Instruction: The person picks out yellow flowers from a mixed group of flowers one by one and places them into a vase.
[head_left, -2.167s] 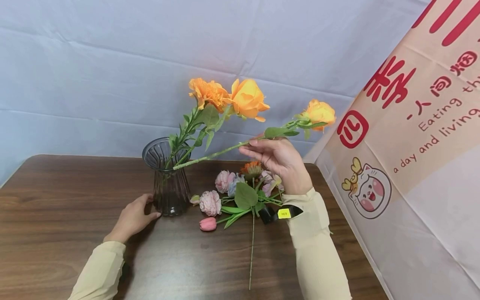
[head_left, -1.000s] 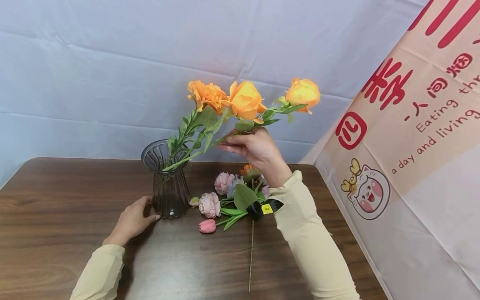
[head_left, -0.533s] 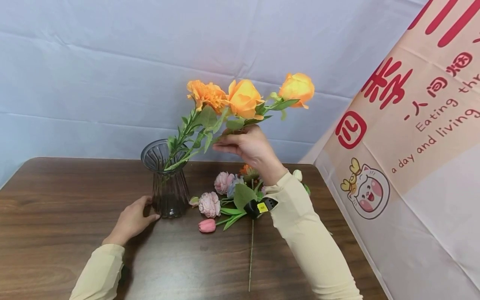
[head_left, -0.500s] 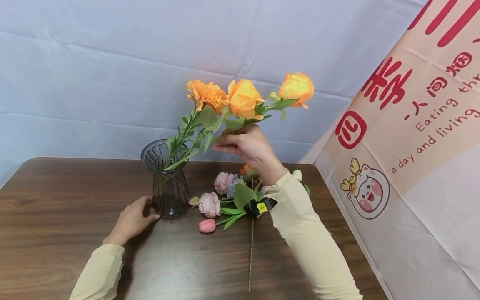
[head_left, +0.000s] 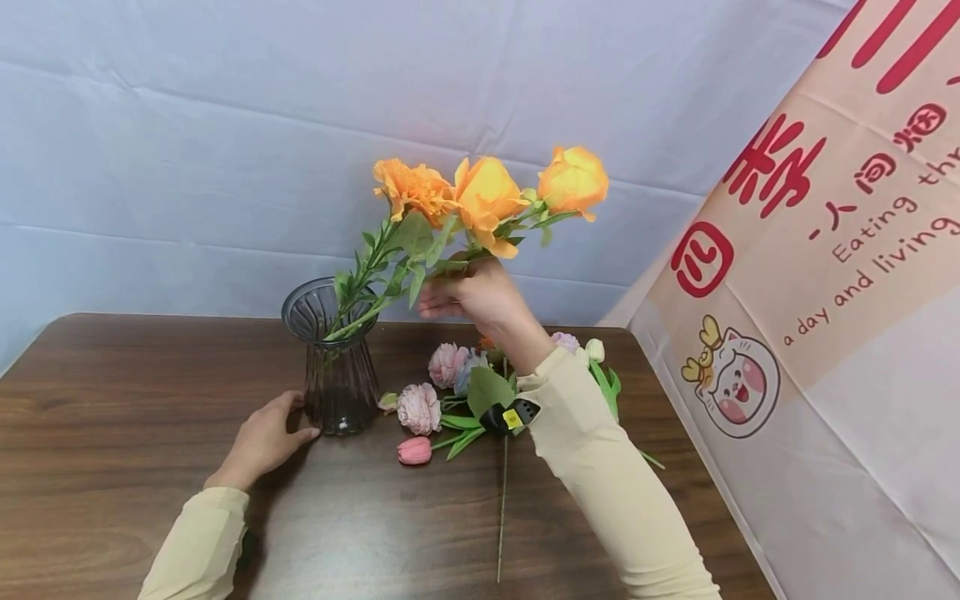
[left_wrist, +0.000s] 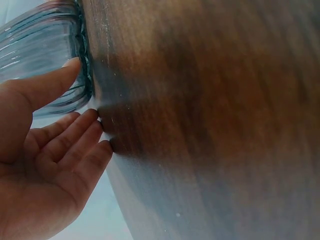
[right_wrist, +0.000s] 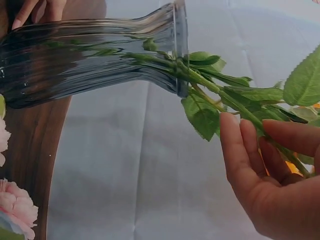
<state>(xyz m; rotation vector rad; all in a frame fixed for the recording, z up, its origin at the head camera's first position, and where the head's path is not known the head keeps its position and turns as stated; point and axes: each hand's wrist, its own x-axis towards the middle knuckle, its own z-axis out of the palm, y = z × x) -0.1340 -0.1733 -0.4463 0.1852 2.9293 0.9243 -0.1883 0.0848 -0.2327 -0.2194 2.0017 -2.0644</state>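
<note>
A smoky ribbed glass vase (head_left: 341,383) stands on the table, holding a ruffled orange flower (head_left: 414,190) and an orange rose (head_left: 487,200). My right hand (head_left: 480,296) pinches the green stem of another yellow-orange rose (head_left: 573,182), its bloom leaning out to the right. In the right wrist view, stems run into the vase mouth, with my right hand's thumb and fingers (right_wrist: 234,145) close outside the rim. My left hand (head_left: 262,442) rests by the vase's base, fingers extended. The left wrist view has its thumb (left_wrist: 57,82) against the glass and fingertips at the tabletop.
On the wooden table (head_left: 135,400), right of the vase, lie pink peonies (head_left: 420,408), a pink tulip (head_left: 415,451), a white tulip (head_left: 595,350) and other flowers. One bare stem (head_left: 502,517) points toward the front. Pale cloth (head_left: 225,150) hangs behind; a printed banner (head_left: 787,275) slants at right.
My right hand has moved left toward the vase, bringing the rose stem into its mouth and the bloom up and closer to the others. The left hand and vase have stayed put.
</note>
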